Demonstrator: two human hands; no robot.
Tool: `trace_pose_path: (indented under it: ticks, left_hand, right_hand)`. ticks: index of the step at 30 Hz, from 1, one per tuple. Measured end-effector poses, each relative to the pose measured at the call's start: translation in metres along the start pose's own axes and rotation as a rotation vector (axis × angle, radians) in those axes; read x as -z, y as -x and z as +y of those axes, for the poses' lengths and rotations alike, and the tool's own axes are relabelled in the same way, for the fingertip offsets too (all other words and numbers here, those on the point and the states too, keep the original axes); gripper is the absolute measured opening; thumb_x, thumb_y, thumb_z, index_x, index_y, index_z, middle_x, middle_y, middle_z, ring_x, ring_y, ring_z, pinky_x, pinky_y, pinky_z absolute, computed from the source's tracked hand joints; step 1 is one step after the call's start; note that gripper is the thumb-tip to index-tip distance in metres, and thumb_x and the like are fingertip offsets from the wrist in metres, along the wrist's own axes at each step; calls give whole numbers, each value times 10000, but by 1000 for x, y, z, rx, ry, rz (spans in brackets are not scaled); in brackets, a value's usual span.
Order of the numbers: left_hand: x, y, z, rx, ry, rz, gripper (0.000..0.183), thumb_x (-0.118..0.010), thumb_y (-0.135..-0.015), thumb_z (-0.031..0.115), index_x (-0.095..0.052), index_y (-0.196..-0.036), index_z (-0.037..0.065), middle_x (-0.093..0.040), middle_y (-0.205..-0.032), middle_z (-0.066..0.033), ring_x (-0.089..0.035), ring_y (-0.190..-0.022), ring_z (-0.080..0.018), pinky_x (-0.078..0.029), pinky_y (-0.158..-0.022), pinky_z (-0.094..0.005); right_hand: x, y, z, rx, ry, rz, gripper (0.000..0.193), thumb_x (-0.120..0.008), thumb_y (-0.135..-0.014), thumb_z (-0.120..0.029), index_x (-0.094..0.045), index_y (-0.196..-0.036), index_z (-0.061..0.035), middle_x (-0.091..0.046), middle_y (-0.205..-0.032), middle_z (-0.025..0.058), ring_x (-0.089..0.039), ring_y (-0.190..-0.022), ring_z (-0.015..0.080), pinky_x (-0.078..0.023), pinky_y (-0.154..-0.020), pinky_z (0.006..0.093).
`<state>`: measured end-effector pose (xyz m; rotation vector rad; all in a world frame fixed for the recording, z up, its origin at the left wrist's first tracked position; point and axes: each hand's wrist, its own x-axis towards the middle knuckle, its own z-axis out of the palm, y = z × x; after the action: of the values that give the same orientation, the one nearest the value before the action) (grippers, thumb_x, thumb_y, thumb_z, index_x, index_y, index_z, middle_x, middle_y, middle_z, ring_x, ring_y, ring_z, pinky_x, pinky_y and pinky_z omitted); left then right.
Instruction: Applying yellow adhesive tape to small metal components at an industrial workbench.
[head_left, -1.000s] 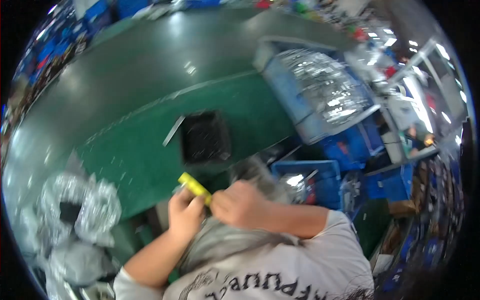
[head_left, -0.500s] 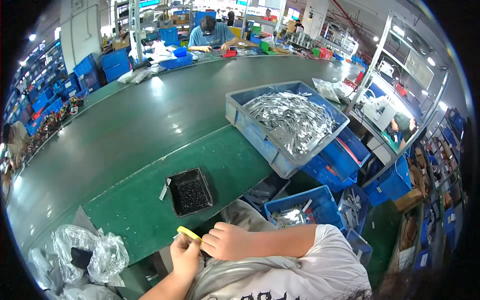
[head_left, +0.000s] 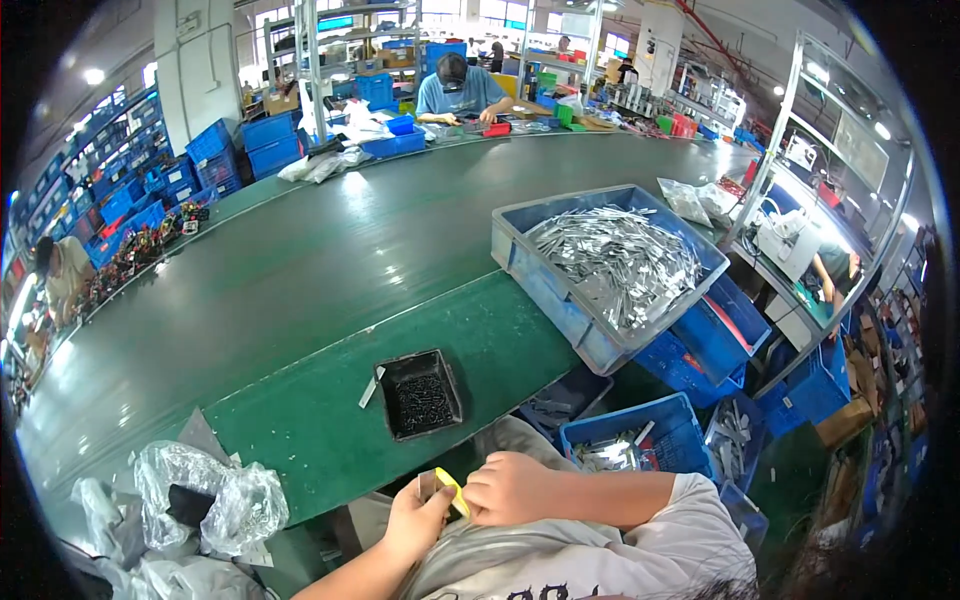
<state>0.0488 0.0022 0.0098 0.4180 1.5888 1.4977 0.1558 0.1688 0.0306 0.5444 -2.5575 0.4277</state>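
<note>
Close to my body, my left hand (head_left: 418, 520) is closed on a bright yellow, ring-like roll of tape (head_left: 455, 492). A small pale flat strip (head_left: 427, 486) shows at those fingers. My right hand (head_left: 508, 488) is curled against the roll's right side, its fingertips mostly hidden. Just beyond my hands, a black square tray (head_left: 455, 398) of small dark parts sits on the green bench. A small silvery strip (head_left: 371, 387) leans at its left edge.
A large blue-grey crate (head_left: 560, 300) heaped with metal strips stands on the bench's right end. Blue bins (head_left: 700, 440) sit below it. Clear plastic bags (head_left: 240, 510) lie at the lower left. Beyond the long conveyor belt (head_left: 330, 250), another person (head_left: 455, 95) works.
The view has shifted, so the scene sits further right and lower. The yellow roll has turned from nearly edge-on to more upright between my hands, which stay close together.
</note>
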Motion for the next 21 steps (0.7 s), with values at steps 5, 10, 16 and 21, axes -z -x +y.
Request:
trace_pose_path:
  ticks: [5, 10, 16, 21]
  left_hand:
    - [15, 3, -5, -460, -227, 5, 90, -672, -875, 36, -585, -869, 14, -581, -733, -2, -533, -697, -67, -459, -620, -261]
    - [23, -3, -7, -602, -429, -236, 131, -705, -826, 55, -639, -929, 7, -643, -870, -130, -642, -783, -253, -516, -693, -355]
    - [22, -11, -8, -818, -563, -300, 190, -714, -765, 128, -629, -894, 17, -620, -844, -135, -608, -813, -358, -482, -687, -437]
    - [24, -3, -5, -705, -568, -262, 188, -721, -730, 151, -644, -829, 12, -613, -793, -152, -609, -792, -372, -483, -672, -445]
  right_hand:
    - [2, -5, 4, -152, -169, -101, 177, -731, -660, -178, -579, -718, -109, -574, -670, 35, -581, -590, 236, -449, -557, 356]
    - [2, -10, 1, -247, -134, -237, 260, -790, -644, -264, -589, -696, -107, -599, -668, 47, -599, -612, 280, -465, -566, 381]
    - [-2, 4, -8, -214, -29, -108, 163, -726, -608, -123, -577, -674, -120, -552, -625, 63, -542, -562, 300, -411, -530, 420]
    - [-20, 8, -2, -41, -25, -29, 207, -667, -571, -78, -477, -642, -116, -501, -620, 65, -514, -548, 297, -384, -520, 416]
